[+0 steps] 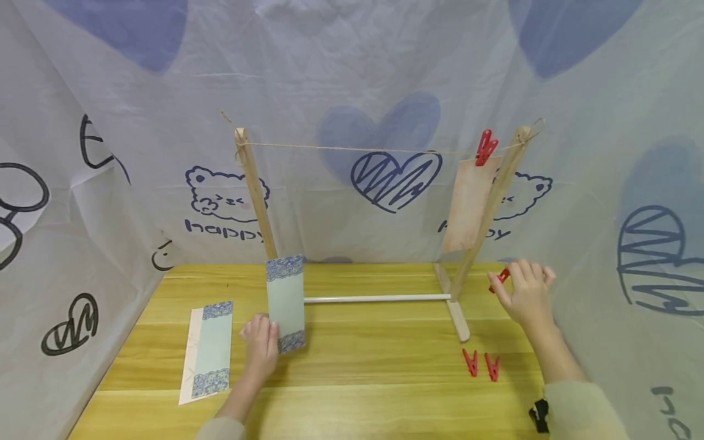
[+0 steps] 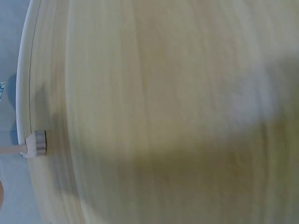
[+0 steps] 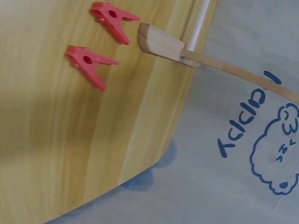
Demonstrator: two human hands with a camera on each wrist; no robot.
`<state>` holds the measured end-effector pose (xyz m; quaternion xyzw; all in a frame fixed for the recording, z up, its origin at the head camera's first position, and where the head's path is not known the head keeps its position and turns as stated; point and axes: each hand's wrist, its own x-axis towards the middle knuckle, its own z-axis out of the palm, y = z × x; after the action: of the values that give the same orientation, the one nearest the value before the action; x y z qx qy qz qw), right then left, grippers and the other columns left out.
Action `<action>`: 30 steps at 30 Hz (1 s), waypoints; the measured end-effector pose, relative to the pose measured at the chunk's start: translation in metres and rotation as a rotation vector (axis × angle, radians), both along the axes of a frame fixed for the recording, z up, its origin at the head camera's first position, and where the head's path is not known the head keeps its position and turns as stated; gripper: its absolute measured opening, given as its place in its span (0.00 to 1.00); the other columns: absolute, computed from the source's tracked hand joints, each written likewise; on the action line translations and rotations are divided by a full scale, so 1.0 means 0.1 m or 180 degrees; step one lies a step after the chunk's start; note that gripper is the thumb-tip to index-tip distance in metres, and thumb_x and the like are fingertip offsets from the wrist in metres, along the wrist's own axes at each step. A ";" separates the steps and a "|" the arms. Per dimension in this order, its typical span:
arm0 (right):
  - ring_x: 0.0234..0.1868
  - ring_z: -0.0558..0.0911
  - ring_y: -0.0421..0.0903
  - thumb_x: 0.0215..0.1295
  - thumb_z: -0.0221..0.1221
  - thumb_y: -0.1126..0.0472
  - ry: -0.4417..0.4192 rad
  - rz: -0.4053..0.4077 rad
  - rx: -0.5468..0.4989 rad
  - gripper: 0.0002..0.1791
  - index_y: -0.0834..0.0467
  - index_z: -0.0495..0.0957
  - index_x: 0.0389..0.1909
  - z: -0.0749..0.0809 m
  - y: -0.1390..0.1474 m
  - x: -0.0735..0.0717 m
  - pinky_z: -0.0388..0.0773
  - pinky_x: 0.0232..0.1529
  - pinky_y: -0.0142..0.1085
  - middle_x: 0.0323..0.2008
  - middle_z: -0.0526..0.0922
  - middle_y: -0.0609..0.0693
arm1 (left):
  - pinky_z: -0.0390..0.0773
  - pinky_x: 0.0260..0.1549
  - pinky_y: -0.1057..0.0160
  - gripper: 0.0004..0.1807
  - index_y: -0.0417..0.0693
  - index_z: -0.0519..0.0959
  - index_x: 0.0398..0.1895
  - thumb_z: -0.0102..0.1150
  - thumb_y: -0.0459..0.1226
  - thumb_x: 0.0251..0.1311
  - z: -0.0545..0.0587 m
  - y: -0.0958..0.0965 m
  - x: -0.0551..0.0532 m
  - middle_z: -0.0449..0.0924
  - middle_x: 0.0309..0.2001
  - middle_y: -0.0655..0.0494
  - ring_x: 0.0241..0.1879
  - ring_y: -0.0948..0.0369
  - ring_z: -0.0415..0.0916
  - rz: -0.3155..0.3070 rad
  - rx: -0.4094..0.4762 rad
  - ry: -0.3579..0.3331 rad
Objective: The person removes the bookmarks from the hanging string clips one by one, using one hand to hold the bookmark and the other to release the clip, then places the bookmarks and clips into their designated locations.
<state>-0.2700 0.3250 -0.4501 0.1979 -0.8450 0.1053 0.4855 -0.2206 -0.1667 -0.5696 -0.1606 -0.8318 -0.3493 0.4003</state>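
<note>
My left hand [image 1: 261, 345] grips a pale green card [image 1: 286, 299] with blue lace-patterned ends by its lower left edge, upright before the left post. A red clothespin [image 1: 499, 280] is pinched in my right hand [image 1: 529, 296], right of the stand. From the string [image 1: 357, 148], near its right end, a beige paper [image 1: 467, 205] hangs by another red clothespin [image 1: 485, 148]. Two more red clothespins [image 3: 112, 21] lie on the table, below my right hand in the head view. The wrist views barely show the hands.
A wooden stand has a left post [image 1: 257, 195], a right post [image 1: 497, 195] and a white rod [image 1: 379, 299] low between them. On the table's left, another lace-patterned card [image 1: 214, 342] overlaps a pinkish sheet [image 1: 189, 366]. A black object [image 1: 540, 415] sits by the right sleeve.
</note>
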 end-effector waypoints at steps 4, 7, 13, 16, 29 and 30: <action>0.30 0.64 0.59 0.64 0.41 0.35 -0.0055 -0.0095 -0.0002 0.35 0.68 0.69 0.28 -0.07 0.03 0.03 0.52 0.41 0.55 0.26 0.69 0.60 | 0.50 0.36 0.54 0.13 0.41 0.62 0.22 0.36 0.33 0.67 -0.03 -0.08 0.05 0.63 0.29 0.45 0.30 0.53 0.55 0.0049 -0.0013 -0.0048; 0.29 0.64 0.59 0.64 0.42 0.36 -0.0103 -0.0127 -0.0023 0.34 0.68 0.68 0.28 -0.11 0.06 0.06 0.53 0.40 0.55 0.26 0.68 0.60 | 0.50 0.35 0.55 0.14 0.41 0.62 0.22 0.36 0.33 0.67 -0.06 -0.14 0.09 0.62 0.28 0.46 0.29 0.55 0.53 0.0125 -0.0020 -0.0087; 0.29 0.63 0.59 0.64 0.42 0.37 -0.0239 -0.0149 -0.0057 0.33 0.68 0.68 0.30 -0.20 0.09 0.11 0.52 0.41 0.56 0.27 0.68 0.60 | 0.50 0.36 0.54 0.11 0.41 0.62 0.22 0.38 0.31 0.64 -0.10 -0.25 0.19 0.63 0.29 0.45 0.30 0.53 0.54 0.0272 0.0007 -0.0213; 0.30 0.64 0.59 0.64 0.41 0.36 -0.0278 -0.0167 -0.0076 0.33 0.67 0.68 0.30 -0.25 0.10 0.13 0.52 0.41 0.55 0.27 0.68 0.60 | 0.50 0.36 0.54 0.11 0.41 0.62 0.22 0.39 0.30 0.64 -0.12 -0.32 0.23 0.63 0.29 0.45 0.30 0.54 0.54 0.0334 0.0000 -0.0295; 0.33 0.65 0.62 0.64 0.41 0.36 -0.0457 -0.0278 -0.0038 0.32 0.65 0.66 0.29 -0.48 0.18 0.22 0.51 0.40 0.55 0.27 0.69 0.59 | 0.49 0.36 0.53 0.10 0.40 0.61 0.23 0.38 0.29 0.64 -0.20 -0.58 0.37 0.63 0.30 0.42 0.31 0.53 0.54 0.0471 0.0101 -0.0484; 0.32 0.65 0.62 0.64 0.40 0.36 -0.0485 -0.0301 -0.0036 0.33 0.65 0.66 0.29 -0.50 0.19 0.23 0.51 0.40 0.55 0.27 0.68 0.59 | 0.49 0.36 0.53 0.09 0.39 0.61 0.24 0.38 0.28 0.63 -0.21 -0.60 0.38 0.62 0.30 0.42 0.31 0.52 0.54 0.0487 0.0112 -0.0505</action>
<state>-0.2470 0.3438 -0.5001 0.1464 -0.8873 0.1018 0.4254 -0.1828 -0.2263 -0.5904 -0.0615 -0.8644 -0.3440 0.3615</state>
